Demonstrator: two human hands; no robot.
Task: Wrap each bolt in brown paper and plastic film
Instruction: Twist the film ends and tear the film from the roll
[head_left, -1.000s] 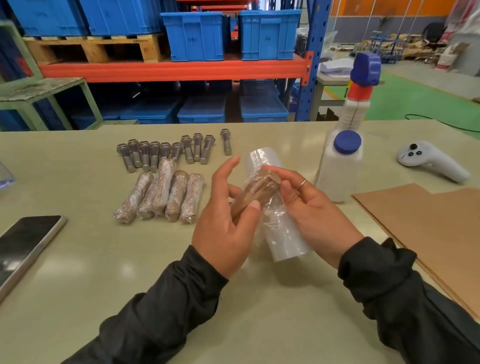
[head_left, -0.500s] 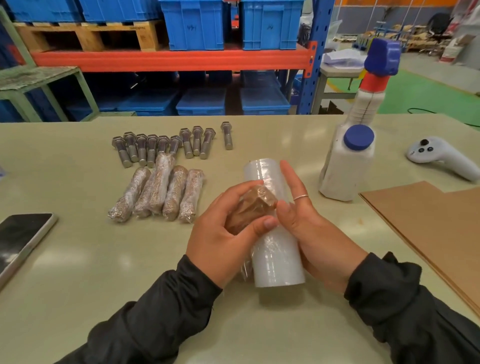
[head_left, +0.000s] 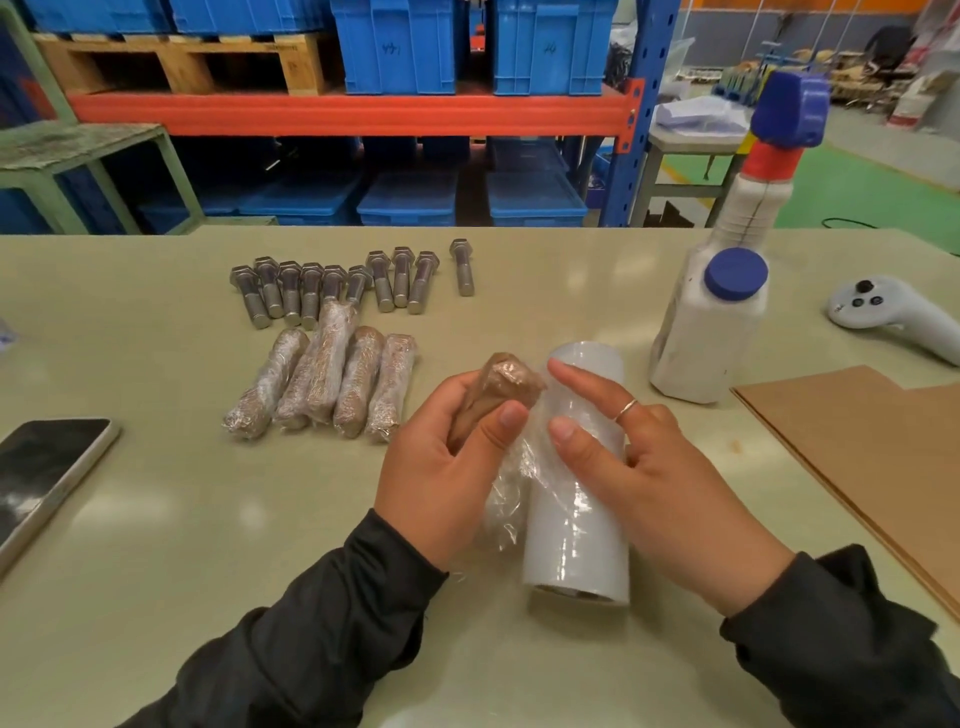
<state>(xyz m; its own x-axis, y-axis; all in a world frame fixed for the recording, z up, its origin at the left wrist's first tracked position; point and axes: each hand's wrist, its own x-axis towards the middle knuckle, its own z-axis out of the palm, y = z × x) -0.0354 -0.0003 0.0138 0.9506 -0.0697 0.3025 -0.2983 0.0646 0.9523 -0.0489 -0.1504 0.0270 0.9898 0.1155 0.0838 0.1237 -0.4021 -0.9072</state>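
The left hand (head_left: 441, 467) grips the paper-wrapped bolt (head_left: 493, 389) beside the film roll (head_left: 576, 519); the right hand (head_left: 649, 478), fingers now spread, has lifted off it.

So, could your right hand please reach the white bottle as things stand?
Probably yes: the right hand rests open on the film roll, holding nothing, and bare table separates it from the white bottle.

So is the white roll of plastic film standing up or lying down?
Lying down. The white roll of plastic film rests on its side on the green table, its open core end facing the camera, under the right hand.
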